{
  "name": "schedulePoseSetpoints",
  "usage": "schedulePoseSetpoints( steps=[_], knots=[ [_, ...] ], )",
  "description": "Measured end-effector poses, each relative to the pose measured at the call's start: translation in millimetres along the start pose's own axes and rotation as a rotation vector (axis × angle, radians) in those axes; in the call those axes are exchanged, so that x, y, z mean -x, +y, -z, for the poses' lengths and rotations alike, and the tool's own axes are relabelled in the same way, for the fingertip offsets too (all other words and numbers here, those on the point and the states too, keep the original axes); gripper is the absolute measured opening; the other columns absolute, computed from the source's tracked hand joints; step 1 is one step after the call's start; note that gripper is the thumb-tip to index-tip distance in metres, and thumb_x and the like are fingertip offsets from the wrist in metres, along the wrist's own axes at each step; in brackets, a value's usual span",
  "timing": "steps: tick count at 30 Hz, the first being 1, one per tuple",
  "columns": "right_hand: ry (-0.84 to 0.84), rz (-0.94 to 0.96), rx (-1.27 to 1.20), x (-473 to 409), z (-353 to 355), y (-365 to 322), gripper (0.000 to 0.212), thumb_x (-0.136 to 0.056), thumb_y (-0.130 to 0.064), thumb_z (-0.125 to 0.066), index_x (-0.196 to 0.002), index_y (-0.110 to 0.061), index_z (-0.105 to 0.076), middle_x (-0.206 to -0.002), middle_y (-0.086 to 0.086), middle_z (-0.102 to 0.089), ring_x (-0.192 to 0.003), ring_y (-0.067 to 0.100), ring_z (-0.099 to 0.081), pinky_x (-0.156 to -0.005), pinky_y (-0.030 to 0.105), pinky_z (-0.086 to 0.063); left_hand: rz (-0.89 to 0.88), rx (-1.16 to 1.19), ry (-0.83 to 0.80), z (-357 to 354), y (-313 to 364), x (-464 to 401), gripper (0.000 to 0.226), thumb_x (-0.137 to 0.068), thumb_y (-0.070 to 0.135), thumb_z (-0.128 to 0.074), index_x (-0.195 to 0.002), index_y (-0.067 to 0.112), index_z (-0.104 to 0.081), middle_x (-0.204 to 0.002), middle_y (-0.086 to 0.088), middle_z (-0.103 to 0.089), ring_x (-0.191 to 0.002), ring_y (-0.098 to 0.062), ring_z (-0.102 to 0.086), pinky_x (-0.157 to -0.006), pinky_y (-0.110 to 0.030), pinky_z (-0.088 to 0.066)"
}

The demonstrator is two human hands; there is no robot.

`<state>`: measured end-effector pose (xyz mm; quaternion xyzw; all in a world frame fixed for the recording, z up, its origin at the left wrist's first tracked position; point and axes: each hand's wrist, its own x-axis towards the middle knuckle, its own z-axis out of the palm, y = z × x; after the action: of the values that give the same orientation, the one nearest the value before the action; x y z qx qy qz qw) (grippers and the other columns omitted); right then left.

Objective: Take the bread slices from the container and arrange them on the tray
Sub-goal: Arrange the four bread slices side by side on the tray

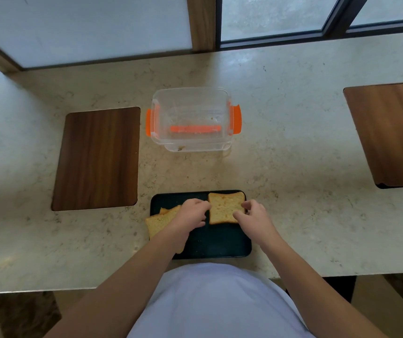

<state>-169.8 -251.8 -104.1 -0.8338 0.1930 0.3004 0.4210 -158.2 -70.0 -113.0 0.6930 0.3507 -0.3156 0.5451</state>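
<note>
A dark tray (220,247) lies at the counter's near edge, right in front of me. One bread slice (225,208) lies flat on its far right corner. My left hand (192,213) pinches that slice's left edge and my right hand (254,215) pinches its right edge. Two more bread slices (159,222) overlap at the tray's left side, partly hanging over its rim and partly hidden by my left forearm. The clear container (192,118) with orange clips stands further back on the counter, holding only crumbs.
A dark wooden inlay board (98,158) is set in the marble counter to the left, another wooden board (390,132) to the far right. Windows and a wooden post run along the back. The counter's front edge is just below the tray.
</note>
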Motion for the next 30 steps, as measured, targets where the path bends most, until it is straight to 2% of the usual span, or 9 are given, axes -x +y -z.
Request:
schedulePoseSetpoints(
  steps=[4,6,9,14,17,19,22,26,30],
  knots=[
    [-0.044,0.075,-0.045,7.6,-8.3,-18.5,0.035,-0.093,-0.032,-0.057,-0.127,-0.021,-0.055,-0.126,-0.001,-0.057,-0.09,0.0,-0.055,-0.066,0.021,-0.044,-0.216,-0.014,0.217,58.5,-18.8,28.4,0.018,-0.098,0.022,-0.053,-0.11,0.022,-0.066,-0.101,0.0,-0.068,-0.089,-0.014,-0.068,-0.074,-0.03,-0.058],
    [-0.159,0.088,-0.049,11.0,-21.5,-32.3,0.031,-0.094,-0.036,-0.058,-0.122,-0.024,-0.057,-0.118,-0.005,-0.061,-0.099,0.007,-0.059,-0.081,0.03,-0.054,-0.205,0.046,0.344,88.3,-39.9,40.4,0.016,-0.097,0.019,-0.053,-0.105,0.023,-0.066,-0.097,-0.004,-0.068,-0.089,-0.02,-0.067,-0.075,-0.033,-0.057],
    [-0.334,0.067,0.01,10.7,-49.0,-49.3,0.039,-0.094,-0.036,-0.061,-0.129,-0.021,-0.056,-0.121,-0.005,-0.06,-0.109,0.015,-0.059,-0.097,0.041,-0.054,-0.126,0.169,0.437,118.5,-72.7,49.4,0.017,-0.097,0.014,-0.054,-0.109,0.017,-0.066,-0.101,-0.009,-0.068,-0.09,-0.024,-0.067,-0.072,-0.034,-0.056],
    [-0.388,0.04,0.152,4.1,-82.5,-63.9,0.049,-0.094,-0.034,-0.058,-0.138,-0.015,-0.05,-0.109,0.0,-0.064,-0.094,0.018,-0.063,-0.07,0.031,-0.053,0.01,0.181,0.269,120.5,-98.4,44.2,0.021,-0.096,0.014,-0.055,-0.114,0.011,-0.065,-0.107,-0.012,-0.07,-0.096,-0.026,-0.067,-0.079,-0.042,-0.058],
    [-0.352,0.047,0.231,4.7,-92.1,-67.8,0.034,-0.091,-0.032,-0.056,-0.121,-0.016,-0.057,-0.098,0.003,-0.067,-0.09,0.02,-0.065,-0.077,0.039,-0.056,-0.014,0.162,0.188,112.5,-94.0,44.4,0.016,-0.093,0.013,-0.054,-0.088,0.019,-0.068,-0.091,-0.014,-0.069,-0.085,-0.029,-0.065,-0.077,-0.043,-0.053],
    [-0.332,0.04,0.239,6.4,-95.5,-67.7,0.028,-0.091,-0.031,-0.057,-0.116,-0.017,-0.056,-0.097,0.004,-0.067,-0.09,0.021,-0.066,-0.072,0.037,-0.055,-0.021,0.156,0.195,110.9,-92.6,42.8,0.014,-0.092,0.014,-0.054,-0.084,0.016,-0.065,-0.089,-0.016,-0.063,-0.081,-0.027,-0.06,-0.074,-0.04,-0.047],
    [-0.319,-0.001,0.188,9.7,-96.8,-65.9,0.028,-0.089,-0.028,-0.059,-0.115,-0.019,-0.052,-0.099,0.005,-0.067,-0.089,0.021,-0.068,-0.071,0.036,-0.058,-0.025,0.119,0.212,108.9,-92.2,38.6,0.009,-0.089,0.019,-0.059,-0.094,0.014,-0.064,-0.098,-0.014,-0.067,-0.088,-0.028,-0.064,-0.081,-0.043,-0.052],
    [-0.323,-0.03,0.121,16.8,-94.2,-62.6,0.023,-0.09,-0.025,-0.061,-0.112,-0.023,-0.053,-0.095,0.004,-0.067,-0.089,0.02,-0.069,-0.087,0.049,-0.06,-0.128,-0.086,0.262,104.3,-89.4,40.7,0.033,-0.091,0.023,-0.062,-0.122,0.011,-0.063,-0.107,-0.006,-0.067,-0.097,-0.022,-0.062,-0.081,-0.036,-0.05],
    [-0.314,-0.035,0.054,27.3,-90.2,-55.3,0.023,-0.09,-0.023,-0.063,-0.11,-0.024,-0.052,-0.096,0.003,-0.066,-0.087,0.019,-0.066,-0.09,0.053,-0.058,-0.408,-0.261,0.404,93.8,-77.6,53.8,0.027,-0.092,0.019,-0.066,-0.117,0.012,-0.065,-0.089,0.007,-0.063,-0.08,-0.006,-0.059,-0.066,-0.02,-0.042]
  ],
)
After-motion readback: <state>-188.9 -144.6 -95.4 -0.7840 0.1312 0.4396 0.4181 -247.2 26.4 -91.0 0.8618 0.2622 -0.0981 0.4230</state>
